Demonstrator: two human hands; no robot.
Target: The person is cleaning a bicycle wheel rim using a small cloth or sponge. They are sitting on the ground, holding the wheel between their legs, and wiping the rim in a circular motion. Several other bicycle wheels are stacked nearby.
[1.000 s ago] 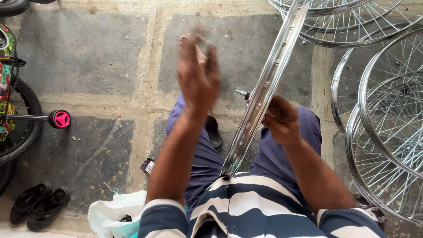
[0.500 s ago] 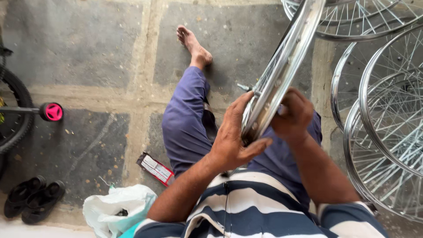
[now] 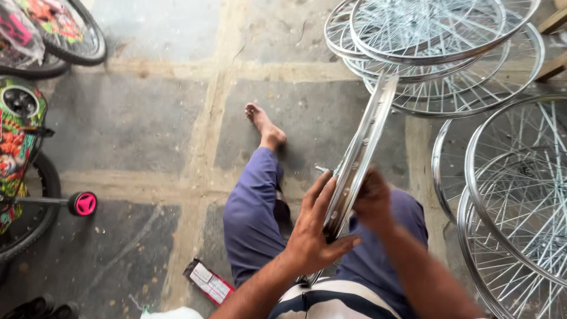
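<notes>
Chrome bicycle rim (image 3: 361, 152) stood on edge over the seated person's lap, tilted up toward the stacked spoked wheels (image 3: 437, 53). Left hand (image 3: 316, 227) wrapped around its lower edge, fingers spread; right hand (image 3: 372, 198) closed on the other side. Small red-and-white box (image 3: 208, 282) lay on the stone floor (image 3: 130, 124).

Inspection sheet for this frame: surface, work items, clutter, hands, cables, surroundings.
Surface: grey stone-slab floor with pale joints.
Work items: bare metal wheel rim, seen edge-on and tilted, over the seated person's lap.
Clutter: small flat red and white packet on the floor beside the left leg.
Hands: left hand grips the rim's lower part; right hand holds its other side.
Cables: nothing seen.
Surroundings: spoked wheels stacked ahead and to the right; children's bicycle with pink training wheel at left.
</notes>
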